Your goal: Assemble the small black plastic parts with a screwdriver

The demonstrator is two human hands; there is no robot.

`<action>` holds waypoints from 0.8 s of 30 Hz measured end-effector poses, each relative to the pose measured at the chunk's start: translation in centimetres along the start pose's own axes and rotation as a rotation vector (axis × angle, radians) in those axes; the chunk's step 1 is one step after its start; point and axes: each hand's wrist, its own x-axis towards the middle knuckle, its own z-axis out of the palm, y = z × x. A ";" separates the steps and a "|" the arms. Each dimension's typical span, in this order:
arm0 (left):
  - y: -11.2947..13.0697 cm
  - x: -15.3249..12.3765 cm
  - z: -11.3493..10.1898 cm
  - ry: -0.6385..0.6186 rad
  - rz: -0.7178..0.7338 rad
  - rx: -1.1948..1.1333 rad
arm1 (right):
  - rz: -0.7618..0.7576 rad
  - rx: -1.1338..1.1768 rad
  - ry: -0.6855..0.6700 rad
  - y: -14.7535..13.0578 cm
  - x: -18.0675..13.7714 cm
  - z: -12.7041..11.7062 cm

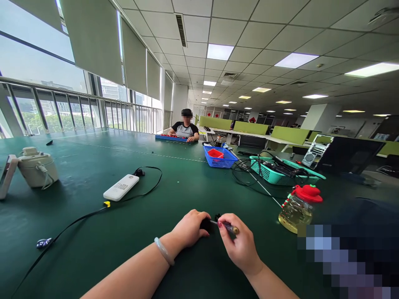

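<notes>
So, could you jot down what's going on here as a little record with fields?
Setting: open office, long green table
Left hand: closed on a small black part
Right hand: pinching a thin tool with a brass-coloured end, its tip at the part
Right of the hands: clear bottle with a red lid
Left, farther back: white power bank
Beyond: blue basket, teal basket
Others: a person seated at the table's far end
</notes>
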 end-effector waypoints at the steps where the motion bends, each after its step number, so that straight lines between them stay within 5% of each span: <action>1: 0.0 0.0 0.0 0.002 0.007 0.004 | 0.022 -0.005 0.001 0.3 0.0 0.0; 11: 0.0 0.2 0.3 0.032 0.054 -0.023 | 0.183 0.006 -0.007 1.5 0.3 -0.1; 18: 0.6 -0.1 0.5 0.162 0.177 -0.019 | 0.217 0.057 -0.025 1.4 0.2 -0.3; 24: 0.0 0.0 0.8 0.341 0.001 0.060 | 0.393 0.325 0.228 2.7 0.0 -0.7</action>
